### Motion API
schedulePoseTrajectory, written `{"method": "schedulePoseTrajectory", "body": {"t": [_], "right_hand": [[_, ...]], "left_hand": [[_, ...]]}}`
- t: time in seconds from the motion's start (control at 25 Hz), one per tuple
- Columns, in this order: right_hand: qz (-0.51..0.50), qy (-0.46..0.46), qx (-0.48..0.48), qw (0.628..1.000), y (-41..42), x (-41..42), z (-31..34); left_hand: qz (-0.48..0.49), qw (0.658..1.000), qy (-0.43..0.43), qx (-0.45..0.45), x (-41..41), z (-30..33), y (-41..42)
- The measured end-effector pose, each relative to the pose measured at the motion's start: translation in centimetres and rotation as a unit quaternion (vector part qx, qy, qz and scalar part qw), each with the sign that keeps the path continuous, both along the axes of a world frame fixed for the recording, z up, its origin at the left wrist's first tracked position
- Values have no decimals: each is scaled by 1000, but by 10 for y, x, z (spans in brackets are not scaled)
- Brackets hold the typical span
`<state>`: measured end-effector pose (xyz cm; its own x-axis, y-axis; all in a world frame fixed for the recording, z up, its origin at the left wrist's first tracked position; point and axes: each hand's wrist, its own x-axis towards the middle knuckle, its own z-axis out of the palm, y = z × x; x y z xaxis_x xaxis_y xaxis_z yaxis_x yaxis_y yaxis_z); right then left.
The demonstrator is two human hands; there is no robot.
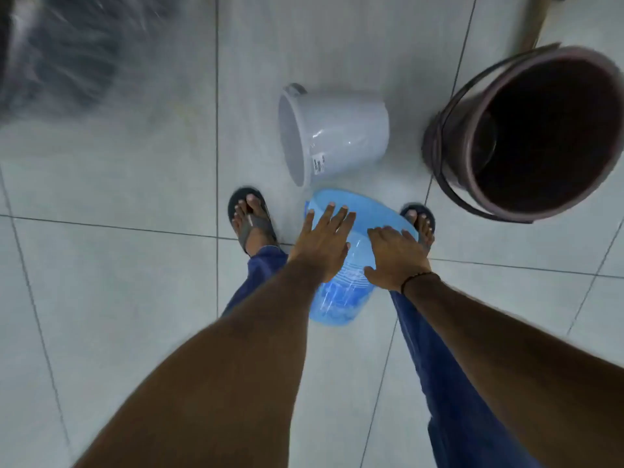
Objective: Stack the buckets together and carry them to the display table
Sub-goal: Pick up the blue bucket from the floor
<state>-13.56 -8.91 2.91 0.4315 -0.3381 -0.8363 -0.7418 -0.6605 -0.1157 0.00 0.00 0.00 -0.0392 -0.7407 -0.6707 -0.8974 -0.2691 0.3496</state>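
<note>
A light blue translucent bucket (341, 298) lies between my feet, its rim pointing away from me. My left hand (324, 244) lies flat on its left side and my right hand (395, 256) on its right side, fingers spread, so both hands hold it. A white bucket (341, 130) lies on its side on the floor just beyond, its mouth facing left. A dark brown bucket (526, 130) with a dropped wire handle stands upright at the right, its mouth open toward me.
The floor (118, 265) is pale grey tile with dark grout lines. A blurred dark shape (57, 52) fills the top left corner. A wooden leg or board (537, 21) slants at the top right behind the brown bucket.
</note>
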Motion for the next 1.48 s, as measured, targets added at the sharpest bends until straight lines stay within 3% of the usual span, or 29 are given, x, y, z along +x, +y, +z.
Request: {"method": "schedulePoseTrajectory", "body": {"t": [0.16, 0.32, 0.48, 0.8, 1.04, 1.32, 1.48], "right_hand": [[-34, 8, 36, 999, 10, -23, -17], [-4, -19, 82, 996, 26, -31, 38], [123, -26, 82, 989, 64, -56, 82], [278, 42, 77, 957, 98, -117, 25], [306, 35, 80, 948, 84, -118, 39], [300, -62, 13, 952, 20, -6, 98], [279, -128, -65, 950, -30, 89, 79]], "left_hand": [[-42, 998, -27, 24, -27, -13, 0], [-9, 1000, -21, 6, -36, 54, 41], [21, 999, -18, 41, -70, 103, 88], [57, 989, -15, 134, -168, 37, 126], [95, 976, -8, 194, -178, 57, 129], [364, 925, 17, 108, -77, 115, 64], [489, 871, 32, 36, 6, 83, 12]]}}
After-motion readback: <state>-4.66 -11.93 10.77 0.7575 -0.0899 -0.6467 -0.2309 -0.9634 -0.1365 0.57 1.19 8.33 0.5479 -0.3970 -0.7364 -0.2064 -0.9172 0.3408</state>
